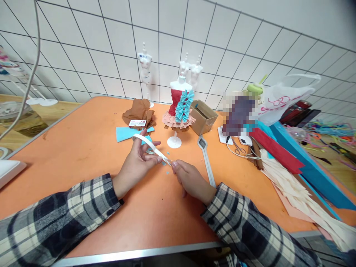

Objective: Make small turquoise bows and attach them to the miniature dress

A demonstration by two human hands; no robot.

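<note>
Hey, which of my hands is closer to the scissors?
Right. Your right hand is left of the scissors and nearer your body; your left hand is farther off to the left.

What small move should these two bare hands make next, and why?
Perhaps the bare right hand should gently pull the narrow, curved white strip straighter: it pinches the lower part, while the bare left hand holds the bowed upper part.

A narrow white strip (155,149) is held aloft. It bows across the left hand (135,163), slanting down to the right hand (191,178).
</note>
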